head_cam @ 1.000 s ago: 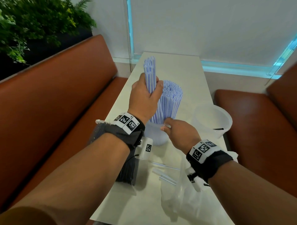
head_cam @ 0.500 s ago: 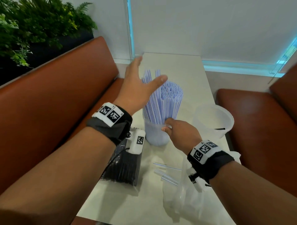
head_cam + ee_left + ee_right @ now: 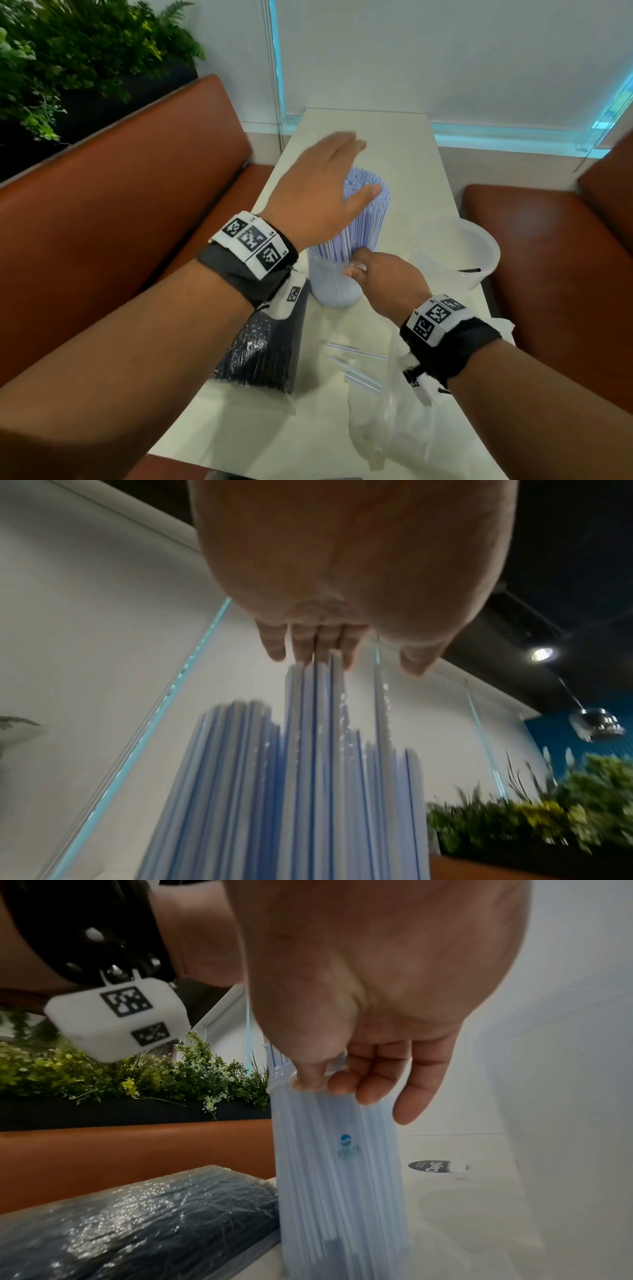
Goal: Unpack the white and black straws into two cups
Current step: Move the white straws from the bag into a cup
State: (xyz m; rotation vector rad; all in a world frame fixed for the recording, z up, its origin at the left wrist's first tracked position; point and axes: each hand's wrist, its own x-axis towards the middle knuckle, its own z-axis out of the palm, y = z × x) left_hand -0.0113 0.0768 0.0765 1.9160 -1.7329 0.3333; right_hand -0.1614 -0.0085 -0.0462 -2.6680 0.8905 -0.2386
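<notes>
Left hand: the left hand (image 3: 318, 192) is flat, palm down, fingers straight and together, over the tops of the white straws (image 3: 364, 219); in the left wrist view the fingertips (image 3: 303, 653) touch the tallest straw ends.
Right hand: the right hand (image 3: 383, 277) pinches the rim of the straw cup (image 3: 334, 284) between thumb and curled fingers, at the cup's 3 o'clock side.
White straws: blue-striped, standing upright and packed in the straw cup near the middle of the table (image 3: 387, 137).
Empty cup: a second clear cup (image 3: 455, 253) stands at 3 o'clock of the straw cup, just beside it, with one small dark piece at its rim.
Black straws: the pack of black straws (image 3: 267, 349), sealed in clear wrap, lies flat at 7 o'clock of the straw cup, partly under the left wrist.
Loose straws: a few loose straws (image 3: 356, 363) lie on the table at 6 o'clock of the straw cup.
Empty wrapper: a crumpled clear bag (image 3: 387, 421) lies under the right forearm at the table's near edge.
Surroundings: brown benches (image 3: 120, 212) flank the table; plants (image 3: 68, 51) stand at 10 o'clock.
</notes>
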